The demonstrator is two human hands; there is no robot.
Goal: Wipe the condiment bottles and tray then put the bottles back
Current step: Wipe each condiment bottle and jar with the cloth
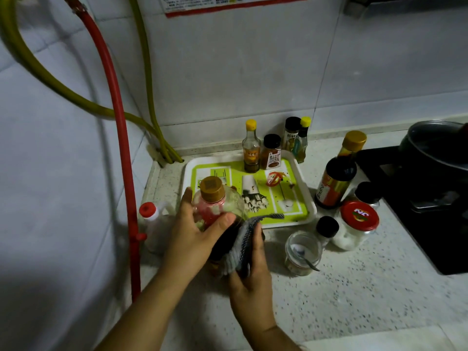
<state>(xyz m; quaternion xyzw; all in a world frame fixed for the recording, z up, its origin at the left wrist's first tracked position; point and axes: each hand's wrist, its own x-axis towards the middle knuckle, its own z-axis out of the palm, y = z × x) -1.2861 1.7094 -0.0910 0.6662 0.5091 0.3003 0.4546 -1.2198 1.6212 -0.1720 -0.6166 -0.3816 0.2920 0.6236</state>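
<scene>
My left hand [192,236] grips a large dark sauce bottle [215,214] with a gold-brown cap, tilted above the counter in front of the tray. My right hand [250,272] holds a grey-blue cloth [243,239] pressed against the bottle's lower side. The green and white tray [307,198] lies behind, stained with sauce spots. A yellow-capped bottle [251,148] and a black-capped spice jar [271,155] stand at the tray's far edge. Right of the tray stands a tall dark soy bottle [336,173] with a gold cap.
Behind the tray stand a black-capped jar [291,133] and a small yellow-capped bottle [301,143]. A red-lidded jar [357,224], a black-capped shaker [326,229] and an open glass jar with a spoon [302,252] sit right. A white red-capped jug [154,224] is left. Stove and pot [435,148] far right.
</scene>
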